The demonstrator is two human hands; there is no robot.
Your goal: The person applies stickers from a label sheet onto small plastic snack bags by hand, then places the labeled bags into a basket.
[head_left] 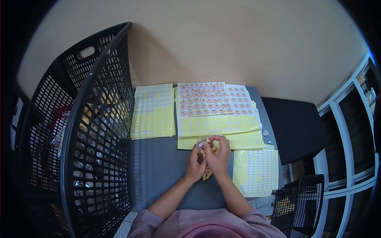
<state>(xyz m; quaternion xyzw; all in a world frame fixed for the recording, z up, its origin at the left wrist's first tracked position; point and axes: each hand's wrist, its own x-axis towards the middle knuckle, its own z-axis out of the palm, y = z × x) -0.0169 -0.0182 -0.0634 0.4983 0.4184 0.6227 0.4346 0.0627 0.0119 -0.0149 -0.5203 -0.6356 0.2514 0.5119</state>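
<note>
My left hand (pixel 195 166) and my right hand (pixel 218 157) meet over the front middle of the grey table (pixel 154 166). Between them they grip a small clear plastic packet (pixel 206 174) with pale yellow pieces inside, partly covered by my fingers. A small white label (pixel 201 145) shows at its top, by my fingertips. Both hands have their fingers curled and pinching. Just beyond them lie yellow backing sheets (pixel 222 141), and on these a sheet of round red-and-orange stickers (pixel 202 97).
A tall black crate (pixel 99 119) with wrapped packets inside stands at the left. Sheets of small labels lie at the left (pixel 152 111) and right (pixel 260 170). Loose sticker bits (pixel 265 133) sit near the right edge. A smaller black basket (pixel 305 202) stands lower right.
</note>
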